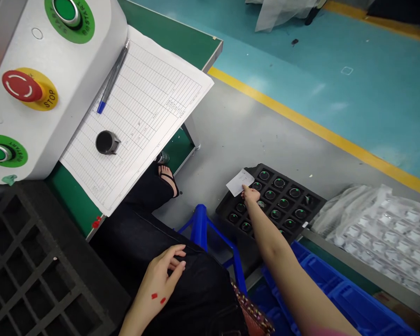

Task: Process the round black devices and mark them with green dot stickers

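Out to the right and low down, my right hand [251, 194] pinches a small white paper slip [237, 182] by its edge. Under the slip and hand is a black compartment tray [227, 205], with round dark parts marked by green dots in its pockets. My left hand [161, 277] hovers over or rests on my dark-clothed lap, fingers loosely bent and apart, holding nothing. Two red marks show on its back.
A control panel with a red stop button [23, 86] stands upper left. Beside it, printed sheets [154, 88] carry pens [114, 77] and a black cylindrical part [106, 142]. An empty-pocketed foam tray [24, 261], blue stool [199, 224], blue bins [353, 298] and plastic-wrapped trays [388, 233] surround me.
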Tool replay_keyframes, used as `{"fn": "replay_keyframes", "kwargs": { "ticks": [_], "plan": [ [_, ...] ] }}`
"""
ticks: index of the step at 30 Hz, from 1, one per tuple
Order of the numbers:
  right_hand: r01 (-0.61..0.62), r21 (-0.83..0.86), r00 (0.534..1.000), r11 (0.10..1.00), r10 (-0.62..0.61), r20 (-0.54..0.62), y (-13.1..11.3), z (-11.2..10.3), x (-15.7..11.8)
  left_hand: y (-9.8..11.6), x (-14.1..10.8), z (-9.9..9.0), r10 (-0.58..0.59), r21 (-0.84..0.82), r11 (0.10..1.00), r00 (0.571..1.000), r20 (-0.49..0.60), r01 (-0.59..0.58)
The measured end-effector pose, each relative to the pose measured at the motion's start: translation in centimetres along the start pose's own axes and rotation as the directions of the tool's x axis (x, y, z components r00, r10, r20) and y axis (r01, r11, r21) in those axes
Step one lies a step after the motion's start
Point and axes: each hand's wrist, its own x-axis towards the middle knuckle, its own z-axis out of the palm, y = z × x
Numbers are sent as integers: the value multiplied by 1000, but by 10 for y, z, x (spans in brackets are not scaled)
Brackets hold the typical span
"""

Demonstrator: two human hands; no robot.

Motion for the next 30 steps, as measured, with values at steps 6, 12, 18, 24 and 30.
{"fn": "replay_keyframes", "kwargs": {
  "ticks": [6,12,18,24,30],
  "plan": [
    [30,-83,999,996,-28,26,6,-5,10,-10,2,4,79,-36,996,995,-58,-81],
    [167,-266,981,949,-188,-55,10,-7,13,-13,3,6,104,-25,994,991,-86,-106],
    [364,-560,875,744,-479,-68,6,-17,5,-11,2,7,108,-22,994,990,-92,-111],
    [520,-709,725,476,-685,72,8,-17,-3,-16,4,8,124,-25,992,990,-67,-126],
    [466,-782,688,414,-725,25,22,-11,-5,-24,5,6,90,-38,995,996,-16,-90]
  ]
}}
